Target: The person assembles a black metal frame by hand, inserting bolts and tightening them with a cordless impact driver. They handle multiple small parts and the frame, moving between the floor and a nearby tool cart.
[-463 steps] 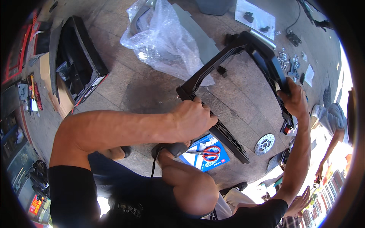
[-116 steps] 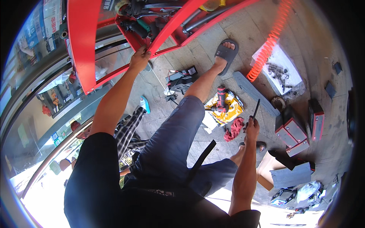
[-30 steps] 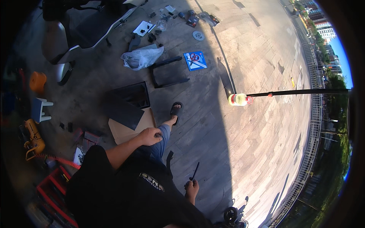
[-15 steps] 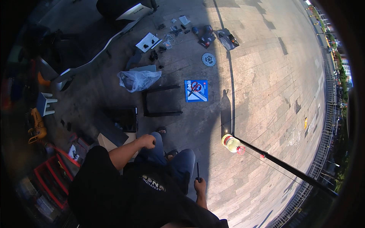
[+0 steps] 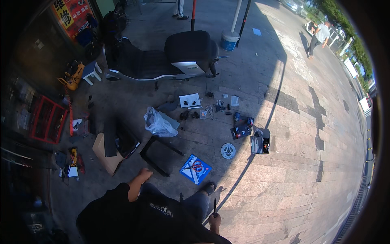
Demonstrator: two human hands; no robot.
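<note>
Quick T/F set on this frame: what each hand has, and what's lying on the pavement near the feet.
1. The right hand grips a thin dark tool. True.
2. The left hand holds the clear plastic bag. False: the hand is empty and the bag lies on the pavement apart from it.
3. A blue package lies on the pavement by the black frame. True.
4. The round metal disc rests on the scooter seat. False: it lies on the paving stones.
5. The scooter lies on its side. False: it stands upright.
</note>
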